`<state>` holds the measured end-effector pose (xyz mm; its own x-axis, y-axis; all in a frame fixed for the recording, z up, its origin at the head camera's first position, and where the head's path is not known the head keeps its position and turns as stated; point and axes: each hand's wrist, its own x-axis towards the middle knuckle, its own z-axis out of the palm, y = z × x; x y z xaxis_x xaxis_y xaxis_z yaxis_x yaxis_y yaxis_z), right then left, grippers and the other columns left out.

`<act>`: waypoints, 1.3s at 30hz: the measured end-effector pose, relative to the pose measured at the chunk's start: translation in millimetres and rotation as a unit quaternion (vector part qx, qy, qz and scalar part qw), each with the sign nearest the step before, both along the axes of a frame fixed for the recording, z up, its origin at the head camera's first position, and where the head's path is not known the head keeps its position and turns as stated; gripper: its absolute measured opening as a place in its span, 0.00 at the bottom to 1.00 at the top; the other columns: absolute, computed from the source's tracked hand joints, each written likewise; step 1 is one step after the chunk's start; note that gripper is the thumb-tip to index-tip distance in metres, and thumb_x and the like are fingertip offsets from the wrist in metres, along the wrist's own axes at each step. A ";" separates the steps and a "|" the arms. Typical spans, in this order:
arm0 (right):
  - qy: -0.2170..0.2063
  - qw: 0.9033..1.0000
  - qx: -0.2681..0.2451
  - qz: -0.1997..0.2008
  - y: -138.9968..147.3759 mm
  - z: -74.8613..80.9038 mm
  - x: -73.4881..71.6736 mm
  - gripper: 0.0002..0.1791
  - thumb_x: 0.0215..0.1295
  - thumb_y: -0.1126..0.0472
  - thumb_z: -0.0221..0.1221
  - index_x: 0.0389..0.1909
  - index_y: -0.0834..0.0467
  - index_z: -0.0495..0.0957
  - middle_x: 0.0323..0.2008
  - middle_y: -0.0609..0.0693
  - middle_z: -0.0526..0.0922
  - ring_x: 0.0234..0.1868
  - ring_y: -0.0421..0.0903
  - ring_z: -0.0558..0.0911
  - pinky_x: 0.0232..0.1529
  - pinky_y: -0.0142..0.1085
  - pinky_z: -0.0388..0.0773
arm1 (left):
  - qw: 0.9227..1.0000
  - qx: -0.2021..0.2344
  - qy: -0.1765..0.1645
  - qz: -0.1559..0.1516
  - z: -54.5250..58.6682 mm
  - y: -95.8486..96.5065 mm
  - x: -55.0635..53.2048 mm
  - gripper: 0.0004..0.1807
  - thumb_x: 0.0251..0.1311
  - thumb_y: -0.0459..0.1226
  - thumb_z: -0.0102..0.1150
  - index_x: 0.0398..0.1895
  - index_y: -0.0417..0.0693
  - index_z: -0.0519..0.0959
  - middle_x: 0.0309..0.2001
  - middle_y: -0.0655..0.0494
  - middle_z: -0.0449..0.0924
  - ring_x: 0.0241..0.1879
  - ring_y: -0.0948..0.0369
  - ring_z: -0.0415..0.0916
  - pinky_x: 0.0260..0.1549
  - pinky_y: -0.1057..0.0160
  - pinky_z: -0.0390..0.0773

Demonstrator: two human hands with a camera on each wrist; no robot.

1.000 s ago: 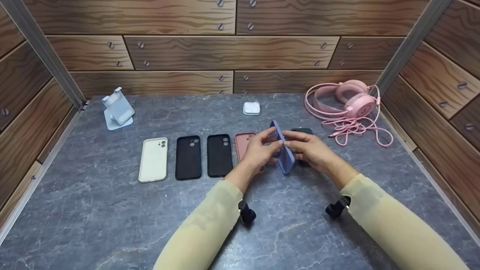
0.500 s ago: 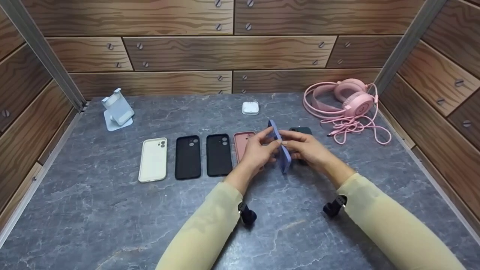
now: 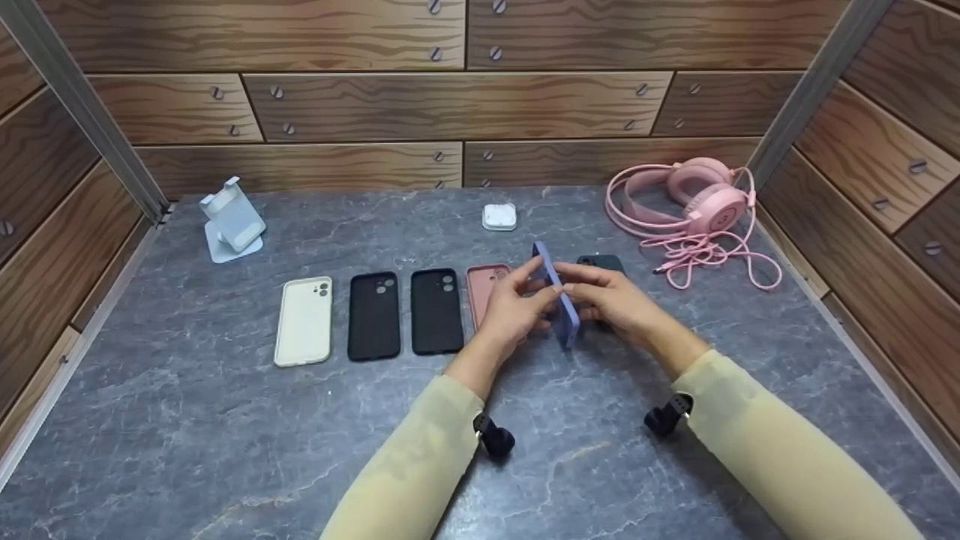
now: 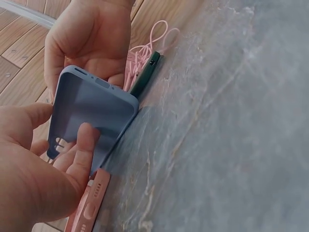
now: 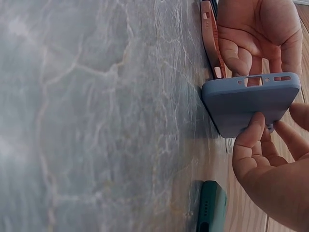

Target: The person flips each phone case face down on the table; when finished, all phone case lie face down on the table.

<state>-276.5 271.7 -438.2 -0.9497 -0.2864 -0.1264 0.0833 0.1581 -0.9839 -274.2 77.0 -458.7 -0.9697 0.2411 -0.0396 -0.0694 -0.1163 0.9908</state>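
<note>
A blue-purple phone case (image 3: 568, 319) stands on its long edge, seen nearly edge-on from the head. Its hollow inside (image 4: 77, 104) faces my left hand (image 3: 512, 311), whose thumb is at the upper edge and whose fingers reach into the inside. My right hand (image 3: 619, 300) holds it from the other side, thumb at the upper edge, fingertips against the back (image 5: 231, 108). To its left lies a pink phone case (image 3: 481, 289), partly behind my left hand. A dark green case (image 3: 607, 262) lies to the right, mostly covered by my right hand.
Two black phone cases (image 3: 373, 319) and a cream one (image 3: 304, 322) continue the row leftward. Behind are a light blue phone stand (image 3: 236, 221), a small white earphone box (image 3: 499, 217) and pink headphones (image 3: 712, 199) with a tangled cable. Wood-patterned walls enclose the grey marbled table.
The blue-purple case has turned slightly, showing less of its broad face to the head view. Both hands keep their hold on it. The view has shifted a little.
</note>
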 end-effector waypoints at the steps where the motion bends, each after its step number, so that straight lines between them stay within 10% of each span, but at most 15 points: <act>1: 0.000 1.000 0.000 0.003 0.0 -0.1 -0.1 0.29 0.80 0.62 0.58 0.78 0.60 0.68 0.64 0.58 0.82 0.53 0.47 0.86 0.48 0.38 0.85 | 1.000 0.002 -0.001 0.000 -0.7 -0.2 -0.3 0.35 0.71 0.37 0.69 0.80 0.56 0.70 0.64 0.41 0.80 0.48 0.49 0.87 0.39 0.51 0.88; 18: 0.031 0.999 0.018 0.033 -3.3 -6.3 -2.3 0.29 0.77 0.64 0.61 0.76 0.62 0.71 0.69 0.64 0.77 0.55 0.53 0.86 0.50 0.41 0.86 | 1.000 0.014 -0.009 0.004 -4.5 -7.0 2.0 0.39 0.68 0.35 0.70 0.81 0.56 0.69 0.61 0.45 0.82 0.45 0.47 0.88 0.35 0.55 0.88; 26: 0.075 0.989 0.128 0.017 -1.3 -8.4 -4.0 0.29 0.73 0.64 0.66 0.72 0.65 0.75 0.61 0.64 0.83 0.42 0.44 0.83 0.37 0.32 0.82 | 1.000 -0.001 -0.020 0.004 -2.3 -13.4 2.1 0.37 0.69 0.35 0.69 0.80 0.58 0.69 0.62 0.48 0.82 0.28 0.54 0.84 0.31 0.58 0.86; 39: 0.036 0.983 0.177 0.016 -3.7 -4.8 -5.2 0.36 0.73 0.61 0.67 0.77 0.66 0.68 0.64 0.67 0.80 0.58 0.53 0.83 0.50 0.38 0.84 | 1.000 0.025 -0.007 -0.006 -3.0 -18.8 2.5 0.37 0.67 0.26 0.63 0.80 0.46 0.69 0.61 0.44 0.82 0.35 0.59 0.83 0.26 0.64 0.83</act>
